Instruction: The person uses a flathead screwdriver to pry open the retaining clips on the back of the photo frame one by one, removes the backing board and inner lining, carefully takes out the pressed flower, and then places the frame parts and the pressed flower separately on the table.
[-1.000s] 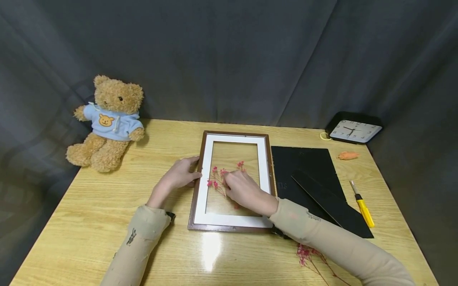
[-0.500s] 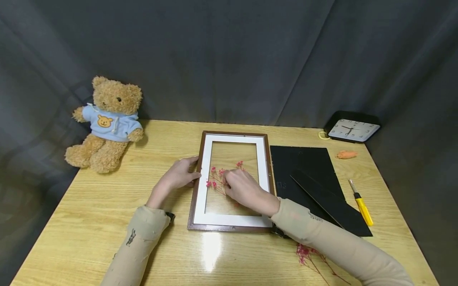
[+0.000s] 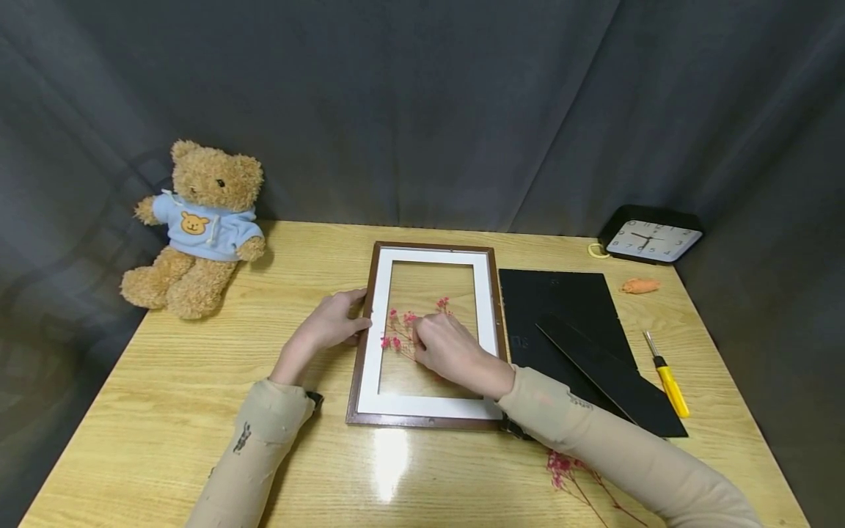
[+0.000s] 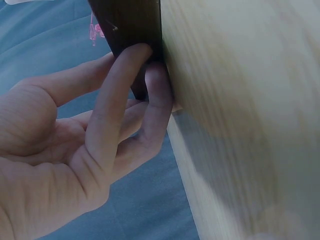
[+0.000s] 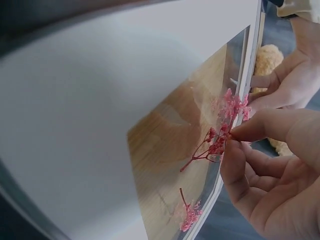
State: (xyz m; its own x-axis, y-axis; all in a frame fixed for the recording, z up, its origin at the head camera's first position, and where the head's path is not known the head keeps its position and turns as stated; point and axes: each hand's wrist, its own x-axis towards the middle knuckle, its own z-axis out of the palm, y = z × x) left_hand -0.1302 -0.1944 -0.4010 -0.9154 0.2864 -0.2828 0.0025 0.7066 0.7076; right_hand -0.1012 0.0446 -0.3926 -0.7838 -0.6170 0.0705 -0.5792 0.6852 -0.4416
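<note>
A brown picture frame (image 3: 429, 422) with a white mat (image 3: 429, 407) lies flat on the table. My left hand (image 3: 333, 320) holds its left side, fingers bent against the dark edge (image 4: 135, 30) in the left wrist view. Over the opening, my right hand (image 3: 455, 352) pinches a sprig of pink dried flowers (image 5: 217, 142) between thumb and forefinger, low over the glass. In the head view, pink blossoms (image 3: 394, 342) show left of those fingers, while the hand covers part of the stems. A smaller pink sprig (image 5: 190, 217) lies apart, near the mat.
Right of the frame lies a black backing board (image 3: 554, 293) with a folded-out black stand (image 3: 601, 367). Beyond are a yellow screwdriver (image 3: 672, 389), an orange lump (image 3: 640, 286) and a clock (image 3: 653, 240). More pink sprigs (image 3: 564, 469) lie under my right forearm. A teddy bear (image 3: 205, 227) sits back left.
The pink blossoms left of my right fingers have shifted very slightly. Both hands and the frame keep their places; the head view has moved a touch.
</note>
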